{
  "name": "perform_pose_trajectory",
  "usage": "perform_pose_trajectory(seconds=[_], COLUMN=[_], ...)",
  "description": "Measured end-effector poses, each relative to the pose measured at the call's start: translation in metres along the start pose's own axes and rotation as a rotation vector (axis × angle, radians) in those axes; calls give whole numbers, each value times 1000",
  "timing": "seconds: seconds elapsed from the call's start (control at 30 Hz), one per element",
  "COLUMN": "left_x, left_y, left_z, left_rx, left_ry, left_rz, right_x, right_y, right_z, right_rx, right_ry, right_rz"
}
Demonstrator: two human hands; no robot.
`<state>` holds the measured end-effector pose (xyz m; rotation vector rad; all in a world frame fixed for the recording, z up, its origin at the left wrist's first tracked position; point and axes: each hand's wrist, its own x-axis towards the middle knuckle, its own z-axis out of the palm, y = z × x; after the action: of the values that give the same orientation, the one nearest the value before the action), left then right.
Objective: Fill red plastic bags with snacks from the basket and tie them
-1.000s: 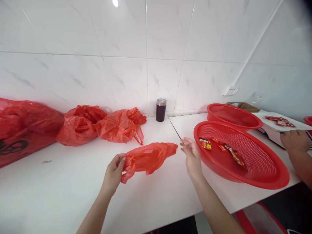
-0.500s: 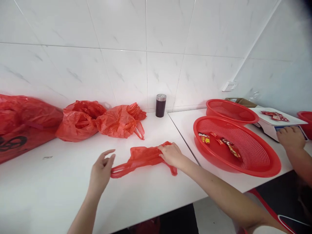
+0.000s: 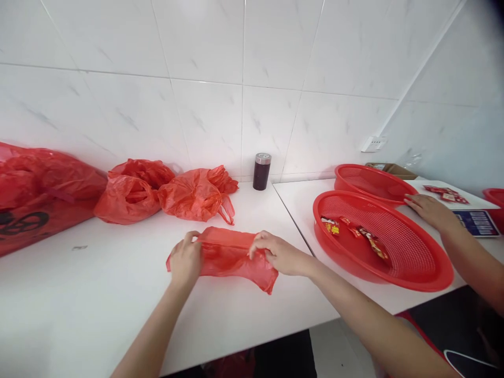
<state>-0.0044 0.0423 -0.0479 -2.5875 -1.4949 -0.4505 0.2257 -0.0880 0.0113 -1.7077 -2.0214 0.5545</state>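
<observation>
A thin red plastic bag (image 3: 230, 257) lies stretched on the white table (image 3: 79, 304) in front of me. My left hand (image 3: 186, 260) grips its left end with curled fingers. At the bag's upper right edge my right hand (image 3: 277, 253) pinches the plastic. The bag's lower right corner droops past my right hand.
Three stuffed red bags (image 3: 165, 191) and a big red sack (image 3: 35, 194) line the tiled wall on the left. A dark jar (image 3: 261, 171) stands at the wall. Two red mesh baskets (image 3: 417, 262) sit at right, one holding several snack packets (image 3: 354, 233). Another person's hand (image 3: 431, 210) rests by a scale (image 3: 474, 223).
My left hand has closed on the bag's left end, and both hands now hold the bag spread between them. The other person's hand has moved left to the far basket.
</observation>
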Motion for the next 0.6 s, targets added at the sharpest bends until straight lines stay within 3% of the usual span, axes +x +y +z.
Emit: perform_pose_trajectory(seconds=[0.1, 0.17, 0.27, 0.33, 0.4, 0.5, 0.6], left_x=[4, -1, -10, -17, -24, -36, -48], left_y=[-27, -31, -21, -12, -8, -11, -14], left_z=[-11, -24, -47, -62, -75, -84, -80], left_rx=[12, 13, -68, -230, -448, -711, -884], left_ry=[-29, -93, -243, -322, -384, -485, -534], left_rz=[-26, -1, 59, 113, 192, 280, 232], right_x=[-12, -19, -35, -54, -80, -120, -139], right_y=[12, 17, 19, 19, 24, 38, 52], right_z=[-16, -29, -55, -75, -94, -105, -92], right_rx=[-344, -509, -429, -241, -131, -244, -340], right_ry=[12, 58, 13, -37, 15, 108, -1], right_rz=[203, 336, 398, 359, 347, 570, 781])
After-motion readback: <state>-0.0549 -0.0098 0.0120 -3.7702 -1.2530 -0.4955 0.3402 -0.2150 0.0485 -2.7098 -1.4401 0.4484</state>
